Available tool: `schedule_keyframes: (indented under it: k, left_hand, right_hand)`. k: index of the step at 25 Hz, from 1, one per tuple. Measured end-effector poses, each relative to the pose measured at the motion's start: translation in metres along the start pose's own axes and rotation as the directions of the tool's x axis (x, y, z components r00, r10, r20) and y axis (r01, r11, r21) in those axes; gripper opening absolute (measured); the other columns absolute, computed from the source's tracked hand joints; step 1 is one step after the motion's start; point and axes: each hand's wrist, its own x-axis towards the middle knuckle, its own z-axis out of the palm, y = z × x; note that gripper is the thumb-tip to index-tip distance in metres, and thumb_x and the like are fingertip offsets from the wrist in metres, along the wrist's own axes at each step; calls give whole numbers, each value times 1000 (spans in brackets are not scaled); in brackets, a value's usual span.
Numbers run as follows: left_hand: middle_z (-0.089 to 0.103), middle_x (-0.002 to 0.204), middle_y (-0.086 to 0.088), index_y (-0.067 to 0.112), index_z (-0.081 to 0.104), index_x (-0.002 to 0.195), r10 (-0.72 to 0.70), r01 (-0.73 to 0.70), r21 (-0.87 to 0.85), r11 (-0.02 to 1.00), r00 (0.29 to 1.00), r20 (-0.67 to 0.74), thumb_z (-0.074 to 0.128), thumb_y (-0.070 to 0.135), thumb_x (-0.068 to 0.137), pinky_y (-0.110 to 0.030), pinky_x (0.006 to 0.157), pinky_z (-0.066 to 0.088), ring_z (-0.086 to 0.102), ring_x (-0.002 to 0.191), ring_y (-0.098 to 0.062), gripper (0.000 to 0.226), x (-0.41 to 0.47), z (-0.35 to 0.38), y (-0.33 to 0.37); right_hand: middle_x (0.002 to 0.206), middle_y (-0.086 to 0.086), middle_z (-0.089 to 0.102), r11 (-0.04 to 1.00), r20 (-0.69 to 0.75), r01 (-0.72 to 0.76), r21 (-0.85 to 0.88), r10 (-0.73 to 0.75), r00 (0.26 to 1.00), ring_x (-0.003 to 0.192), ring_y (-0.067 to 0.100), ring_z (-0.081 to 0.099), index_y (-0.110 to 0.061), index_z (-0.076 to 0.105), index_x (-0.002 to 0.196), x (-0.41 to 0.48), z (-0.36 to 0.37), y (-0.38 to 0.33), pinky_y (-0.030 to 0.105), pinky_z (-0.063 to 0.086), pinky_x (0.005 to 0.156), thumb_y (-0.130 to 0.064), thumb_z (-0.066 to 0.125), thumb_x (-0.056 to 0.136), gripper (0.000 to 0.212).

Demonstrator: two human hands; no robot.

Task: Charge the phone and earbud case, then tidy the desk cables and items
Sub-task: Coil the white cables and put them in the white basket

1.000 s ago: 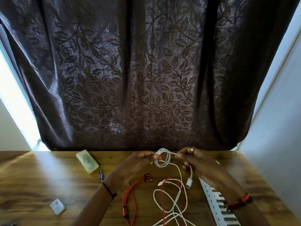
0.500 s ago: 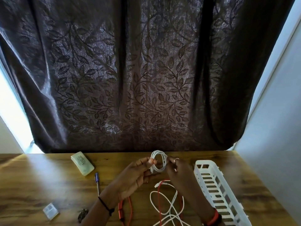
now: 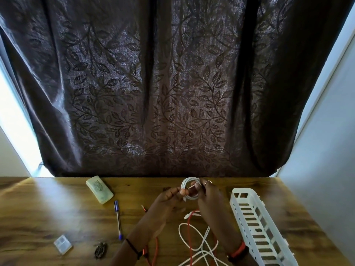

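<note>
- Risking the white coil [image 3: 183, 184] springing open, should either pinch be slackening before the free end is being tucked through
- Risking a snag on the loose white cable [image 3: 180, 233] and red cable [image 3: 189, 227] lying crossed on the desk [image 3: 57, 208] below; not managing to tell whether joined to the coil
- Pinching the coil with the left hand [image 3: 169, 200], curling the right hand [image 3: 209, 196] round its other side
- Looking small, round, wound in several tight turns; being held up just above the desk's far middle, near the white basket [image 3: 233, 204]
</note>
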Motion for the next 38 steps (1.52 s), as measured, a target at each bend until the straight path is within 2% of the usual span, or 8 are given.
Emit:
schedule_keyframes:
  k: [6,10,13,17,23,29,34,38]
  left_hand:
    - [60,89,1,10,66,93,247,-184,409,894,963,-107,59,22,90,-12,66,42,56,74,1,14,6,-3,-10]
    - [47,109,1,7,61,105,385,-230,632,740,916,-118,54,7,92,-7,78,43,53,96,-3,15,15,-8,-22]
    - [44,116,2,9,58,115,432,-223,676,702,888,-156,52,5,92,-2,80,39,47,99,7,24,20,-13,-27]
    - [50,114,1,9,61,111,440,-245,640,728,883,-162,52,12,93,-15,86,46,53,99,-1,19,27,-13,-26]
    - [66,75,1,19,66,90,416,-246,609,755,896,-154,57,22,91,-19,55,39,52,60,-2,9,25,-13,-15]
    - [74,83,-4,14,70,89,317,-186,521,833,932,-174,60,37,88,-47,78,54,70,81,-22,25,16,-21,-17]
    - [74,83,-2,9,70,92,325,-205,476,855,927,-186,60,24,89,-22,75,54,69,79,-5,18,13,-14,-11]
    - [74,86,-3,8,70,95,317,-218,446,868,935,-160,60,23,89,-24,76,54,70,81,-9,19,10,-7,-11]
  right_hand:
    - [124,2,59,999,46,-32,-34,33,998,113,11,55,-13,49,130,0,4,4,10,34,73,-25,41,99,34]
    - [114,0,62,988,238,-113,105,86,968,93,3,56,-13,56,122,3,-5,0,3,35,58,-28,45,98,31]
    - [100,-9,67,909,428,-250,332,90,899,101,6,60,-24,66,95,4,-11,-2,15,45,85,-23,51,95,16]
    - [100,2,70,803,586,-420,422,112,803,103,20,62,-20,71,83,14,-14,-3,39,44,98,-20,58,85,13]
    - [102,-14,54,964,462,-179,196,70,884,80,-3,52,-30,46,123,-1,-25,-7,8,41,61,-21,50,94,31]
    - [100,12,70,874,528,-295,386,53,848,68,4,66,-5,61,116,1,-39,5,11,50,56,-5,64,84,32]
    - [98,17,69,573,712,-597,562,32,701,81,20,70,6,62,113,8,-46,27,25,58,68,1,65,77,36]
    - [96,10,73,755,710,-493,434,51,703,82,15,69,0,69,101,6,-48,30,21,55,68,-4,68,79,22]
